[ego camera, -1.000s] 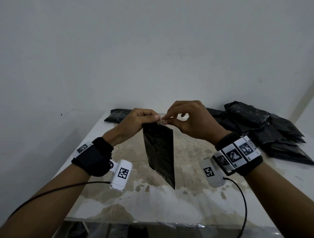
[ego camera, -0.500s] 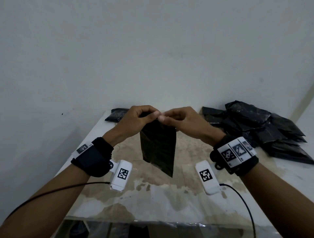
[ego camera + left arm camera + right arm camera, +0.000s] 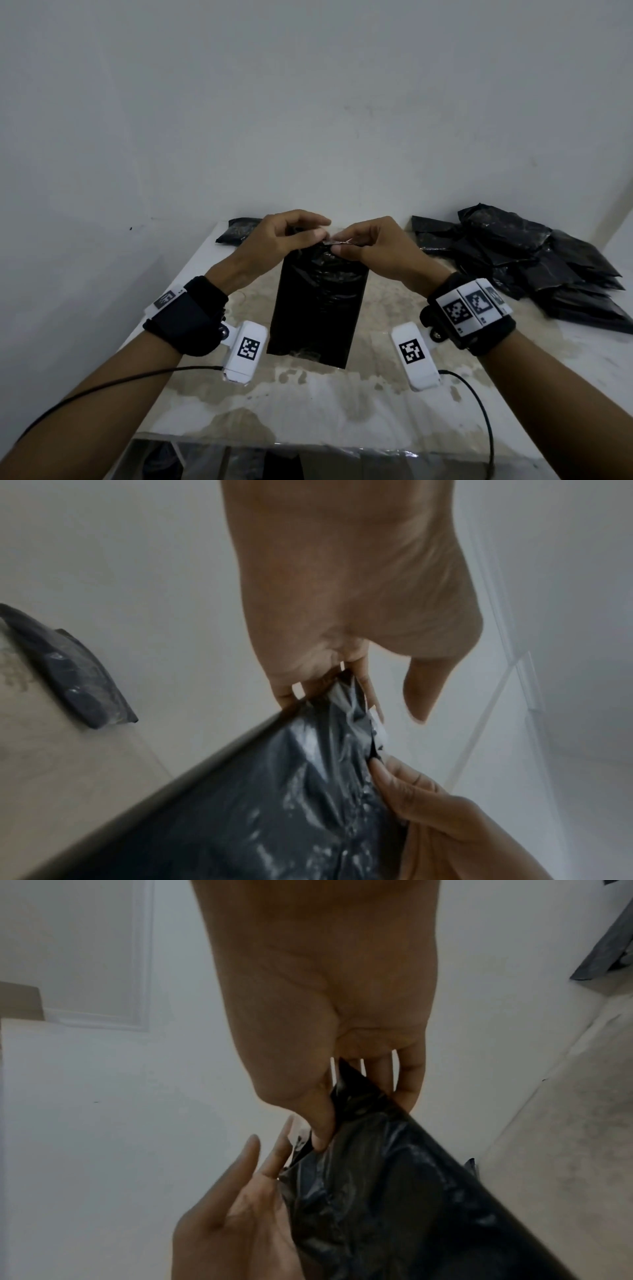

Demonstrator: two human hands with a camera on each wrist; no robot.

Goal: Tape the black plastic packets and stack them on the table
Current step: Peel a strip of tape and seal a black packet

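A black plastic packet (image 3: 317,305) hangs flat-on above the table, held by its top edge. My left hand (image 3: 291,236) pinches the top left of the packet (image 3: 291,791). My right hand (image 3: 363,245) pinches the top right, thumb in front and fingers behind the packet (image 3: 394,1177). A thin clear strip of tape (image 3: 339,242) shows between the two thumbs at the top edge. One single black packet (image 3: 239,230) lies at the far left of the table. A loose heap of black packets (image 3: 527,263) lies at the far right.
The white stained table (image 3: 325,404) runs up to a plain wall behind. Its front edge is near me, with dark items under it. Cables trail from both wrist cameras.
The packet has swung from edge-on to face-on and dropped a little. Both hands have lowered, and the right hand has shifted right along the top edge.
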